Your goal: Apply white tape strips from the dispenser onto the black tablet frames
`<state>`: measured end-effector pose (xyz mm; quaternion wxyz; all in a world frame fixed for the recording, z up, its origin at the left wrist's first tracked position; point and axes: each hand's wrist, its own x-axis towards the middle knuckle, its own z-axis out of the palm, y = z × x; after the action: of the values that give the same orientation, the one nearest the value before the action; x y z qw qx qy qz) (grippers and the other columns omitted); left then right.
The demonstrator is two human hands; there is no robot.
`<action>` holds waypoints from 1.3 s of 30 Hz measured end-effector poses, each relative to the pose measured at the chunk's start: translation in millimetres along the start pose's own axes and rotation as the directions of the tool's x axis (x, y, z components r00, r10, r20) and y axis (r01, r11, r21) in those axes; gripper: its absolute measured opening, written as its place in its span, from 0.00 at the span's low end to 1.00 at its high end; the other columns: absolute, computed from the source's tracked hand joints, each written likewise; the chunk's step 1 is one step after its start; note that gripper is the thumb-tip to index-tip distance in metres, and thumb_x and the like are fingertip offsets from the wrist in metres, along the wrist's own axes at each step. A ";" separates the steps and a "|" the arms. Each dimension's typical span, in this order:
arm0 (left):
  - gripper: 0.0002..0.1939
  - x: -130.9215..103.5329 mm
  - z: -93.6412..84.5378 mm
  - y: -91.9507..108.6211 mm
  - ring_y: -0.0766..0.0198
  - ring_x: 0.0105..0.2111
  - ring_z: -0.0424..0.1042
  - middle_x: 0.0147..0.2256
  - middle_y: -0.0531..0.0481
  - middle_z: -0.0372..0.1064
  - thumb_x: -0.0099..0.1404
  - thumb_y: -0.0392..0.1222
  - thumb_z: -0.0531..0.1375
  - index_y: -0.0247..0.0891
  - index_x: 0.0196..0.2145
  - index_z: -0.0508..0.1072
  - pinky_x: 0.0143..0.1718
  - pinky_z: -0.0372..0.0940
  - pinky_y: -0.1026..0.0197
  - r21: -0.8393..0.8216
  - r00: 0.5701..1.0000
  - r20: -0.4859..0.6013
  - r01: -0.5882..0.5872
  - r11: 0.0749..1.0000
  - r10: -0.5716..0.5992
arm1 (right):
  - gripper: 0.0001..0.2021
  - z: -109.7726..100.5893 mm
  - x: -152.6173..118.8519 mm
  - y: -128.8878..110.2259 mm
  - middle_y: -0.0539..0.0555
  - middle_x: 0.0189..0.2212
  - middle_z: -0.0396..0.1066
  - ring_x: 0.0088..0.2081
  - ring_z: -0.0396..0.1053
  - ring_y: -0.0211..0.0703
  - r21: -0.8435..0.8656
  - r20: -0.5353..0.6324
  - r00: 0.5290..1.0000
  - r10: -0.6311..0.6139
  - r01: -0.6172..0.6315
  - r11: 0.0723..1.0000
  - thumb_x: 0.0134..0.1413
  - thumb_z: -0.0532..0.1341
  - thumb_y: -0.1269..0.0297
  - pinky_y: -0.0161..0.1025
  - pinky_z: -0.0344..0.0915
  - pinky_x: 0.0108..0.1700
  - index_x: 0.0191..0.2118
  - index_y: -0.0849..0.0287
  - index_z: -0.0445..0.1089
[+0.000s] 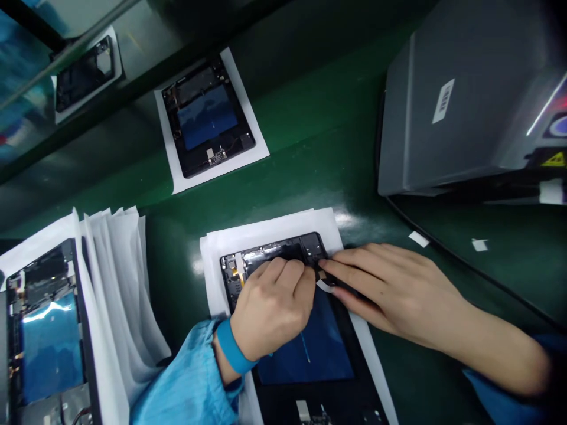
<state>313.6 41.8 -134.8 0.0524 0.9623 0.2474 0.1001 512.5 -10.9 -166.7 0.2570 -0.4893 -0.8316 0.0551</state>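
An opened tablet (pixel 305 348), its inside showing a blue-covered battery, lies on white sheets (pixel 270 227) in front of me. Over its upper part, my left hand (pixel 277 295) is closed, fingers curled under; whatever they hold is hidden. A blue band circles that wrist. My right hand (pixel 390 289) comes in from the right with fingers stretched out, tips resting on the tablet's upper right area. Close to those tips is a small white strip (pixel 325 286), partly lifted. Whether the right fingers grip the strip is not clear.
Another opened tablet (pixel 208 118) lies on paper farther back on the green bench (pixel 310 171). At left, a tablet (pixel 48 342) leans by several upright white sheets (pixel 115 283). A grey machine (pixel 443 136) with a black cable (pixel 469 268) stands right, near white scraps (pixel 419 238).
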 end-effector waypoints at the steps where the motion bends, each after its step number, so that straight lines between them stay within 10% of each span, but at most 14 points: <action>1: 0.11 0.1 0.4 -0.1 0.61 0.31 0.69 0.32 0.45 0.70 0.70 0.29 0.51 0.29 0.38 0.73 0.33 0.70 0.58 0.000 1.000 -0.002 0.000 1.000 0.000 | 0.11 0.0 0.2 0.0 0.56 0.38 0.73 0.36 0.70 0.42 -0.002 0.001 1.000 -0.001 0.001 1.000 0.62 0.57 0.64 0.41 0.66 0.37 0.45 0.62 0.73; 20: 0.15 -9.4 -8.1 10.3 0.55 0.38 0.69 0.40 0.40 0.71 0.69 0.31 0.49 0.24 0.48 0.71 0.34 0.66 0.54 0.137 0.995 0.092 -0.037 0.990 0.025 | 0.17 -4.8 1.5 -17.0 0.59 0.38 0.73 0.39 0.68 0.49 -0.213 0.122 0.989 -0.081 0.106 0.971 0.62 0.55 0.62 0.45 0.62 0.38 0.49 0.69 0.71; 28: 0.15 -19.1 -1.1 10.6 0.51 0.46 0.69 0.46 0.41 0.71 0.69 0.35 0.55 0.24 0.51 0.71 0.43 0.66 0.53 0.119 0.998 0.055 -0.012 0.993 0.006 | 0.10 -4.4 6.9 -5.7 0.54 0.37 0.75 0.33 0.72 0.37 -0.123 -0.103 0.995 -0.007 -0.006 0.992 0.59 0.60 0.70 0.35 0.66 0.33 0.46 0.66 0.71; 39: 0.13 -18.0 -0.2 10.0 0.53 0.45 0.69 0.42 0.44 0.73 0.69 0.35 0.54 0.27 0.46 0.75 0.44 0.65 0.54 0.066 1.000 -0.017 0.014 0.998 -0.013 | 0.05 1.2 13.2 -5.2 0.53 0.34 0.76 0.31 0.72 0.38 -0.109 -0.044 0.998 -0.033 0.028 0.994 0.56 0.63 0.73 0.37 0.66 0.34 0.40 0.64 0.72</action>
<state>302.8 24.3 -136.1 0.0194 0.9610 0.2574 0.0994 502.7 -2.2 -161.0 0.2500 -0.4908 -0.8346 -0.0051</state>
